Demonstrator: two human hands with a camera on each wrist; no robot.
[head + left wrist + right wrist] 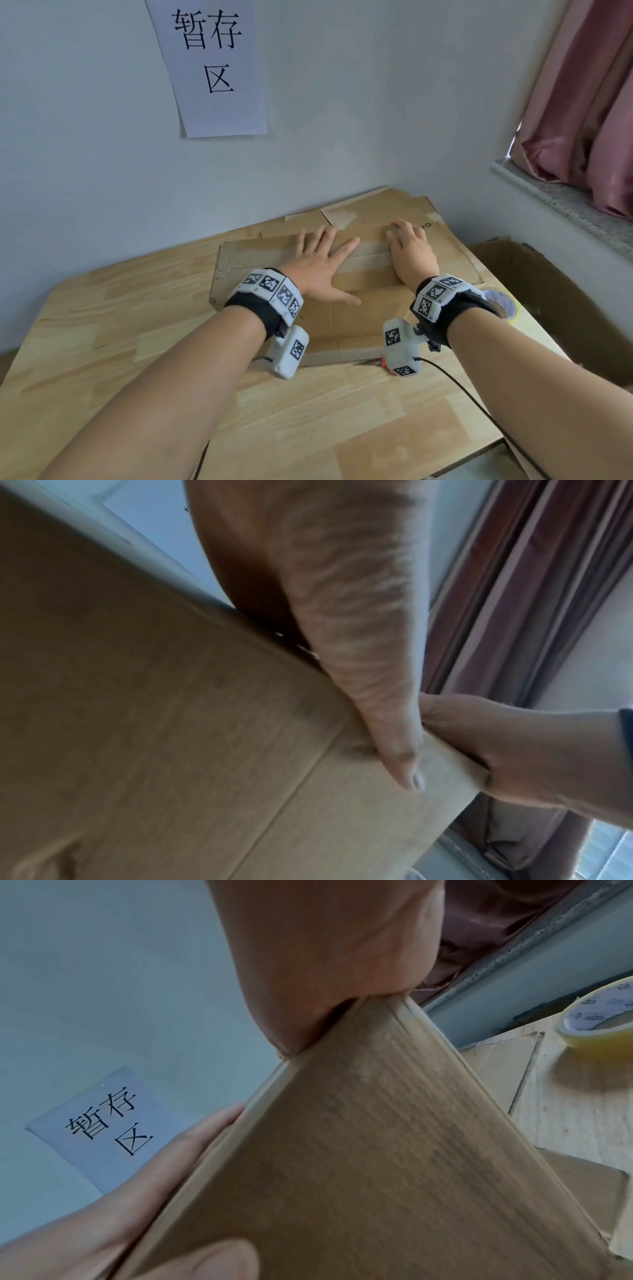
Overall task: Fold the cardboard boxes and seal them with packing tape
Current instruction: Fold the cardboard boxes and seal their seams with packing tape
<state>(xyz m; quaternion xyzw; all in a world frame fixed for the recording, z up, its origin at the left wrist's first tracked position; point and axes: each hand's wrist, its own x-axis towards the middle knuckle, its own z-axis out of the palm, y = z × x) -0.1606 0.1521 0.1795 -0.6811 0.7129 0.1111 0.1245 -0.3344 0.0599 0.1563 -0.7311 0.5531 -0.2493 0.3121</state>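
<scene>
- Directly under both hands, on the wooden table (137,342): a flattened cardboard box (359,318), long axis running left to right across the reach, its far edge towards the wall.
- Beneath and beyond the fingertips: further flat cardboard sheets (442,236), stacked; how many cannot be told.
- On the upper panel, left hand (322,263) spread flat, fingers straight and splayed, pressing down, gripping nothing.
- Just to its right, nearly touching, right hand (411,250), palm down, fingertips curled over the panel's far edge; seemingly gripping that edge, though the thumb is hidden.
- Neither hand clearly nearer; both share the same panel.
- Just right of the right wrist: packing tape roll (603,1023), half hidden by the wristband in the head view, so nearer the right hand.
- Near the right wrist camera: something small and red (385,363), mostly covered, not identifiable.
</scene>
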